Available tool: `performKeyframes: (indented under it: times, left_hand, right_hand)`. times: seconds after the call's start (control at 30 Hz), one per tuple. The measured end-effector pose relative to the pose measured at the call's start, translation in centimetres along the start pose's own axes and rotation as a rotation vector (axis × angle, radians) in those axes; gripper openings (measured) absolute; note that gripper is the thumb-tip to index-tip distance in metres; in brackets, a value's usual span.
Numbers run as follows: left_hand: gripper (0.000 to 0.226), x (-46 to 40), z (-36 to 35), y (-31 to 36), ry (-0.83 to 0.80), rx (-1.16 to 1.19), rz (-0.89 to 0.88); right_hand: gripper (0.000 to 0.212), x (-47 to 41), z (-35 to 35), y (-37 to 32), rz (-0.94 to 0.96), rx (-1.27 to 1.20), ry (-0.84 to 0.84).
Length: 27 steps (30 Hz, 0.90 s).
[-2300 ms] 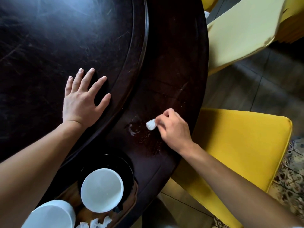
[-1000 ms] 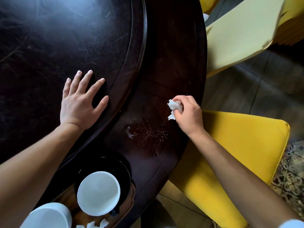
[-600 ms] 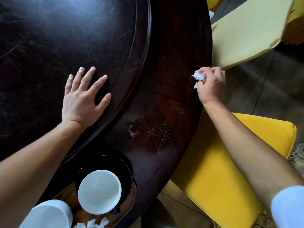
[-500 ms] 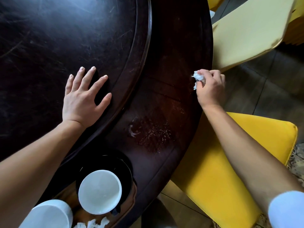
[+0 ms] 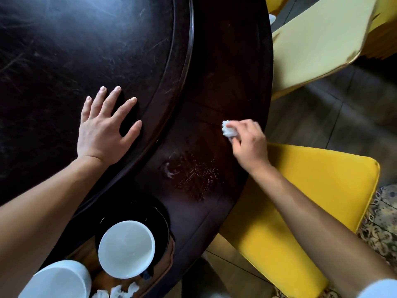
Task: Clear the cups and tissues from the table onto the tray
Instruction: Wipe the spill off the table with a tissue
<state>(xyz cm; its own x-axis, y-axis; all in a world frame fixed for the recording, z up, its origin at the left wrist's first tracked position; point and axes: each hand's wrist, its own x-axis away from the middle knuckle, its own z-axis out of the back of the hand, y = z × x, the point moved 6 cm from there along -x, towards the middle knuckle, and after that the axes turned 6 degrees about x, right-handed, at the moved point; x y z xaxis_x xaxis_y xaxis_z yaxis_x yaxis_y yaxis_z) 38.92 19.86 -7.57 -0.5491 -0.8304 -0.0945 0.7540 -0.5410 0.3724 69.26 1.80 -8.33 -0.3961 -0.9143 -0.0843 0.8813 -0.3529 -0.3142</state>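
Observation:
My right hand pinches a crumpled white tissue against the dark round table, near its right edge. My left hand lies flat with spread fingers on the raised inner disc of the table. At the bottom left a wooden tray holds a white cup on a black saucer, a second white cup partly cut off by the frame, and several crumpled tissues.
A smear and fine scratch marks show on the table between my hands. A bright yellow chair seat sits under my right arm. A pale yellow chair stands further back on the right, over a dark tiled floor.
My right hand, still pinching the tissue, swept from the middle of the rim out to the table's right edge, then came back inward and nearer. My left hand stayed flat in place.

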Motion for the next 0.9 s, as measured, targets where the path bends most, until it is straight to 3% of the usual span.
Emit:
performKeyframes:
  times: [0.17,0.23,0.4,0.6,0.77,0.9]
  left_hand:
    - [0.062,0.0,0.1,0.2,-0.006,0.002,0.000]
    - [0.062,0.0,0.2,0.2,-0.006,0.003,0.001]
    - [0.062,0.1,0.2,0.3,-0.012,0.005,0.005]
    - [0.062,0.0,0.2,0.1,0.002,0.009,0.001]
    - [0.061,-0.1,0.2,0.3,0.012,0.011,-0.004]
    - [0.061,-0.1,0.0,0.4,0.011,0.009,-0.003]
  right_hand:
    - [0.039,4.2,-0.4,-2.8,0.118,-0.089,-0.105]
    - [0.042,3.4,0.4,-2.4,0.109,-0.121,-0.073]
    - [0.047,-3.4,3.2,4.9,-0.255,-0.085,0.207]
    - [0.047,-4.3,1.5,6.0,-0.262,0.075,0.155]
    - [0.047,-2.5,1.0,4.7,-0.307,0.056,0.104]
    - [0.044,1.0,-0.6,-0.6,-0.154,0.058,-0.005]
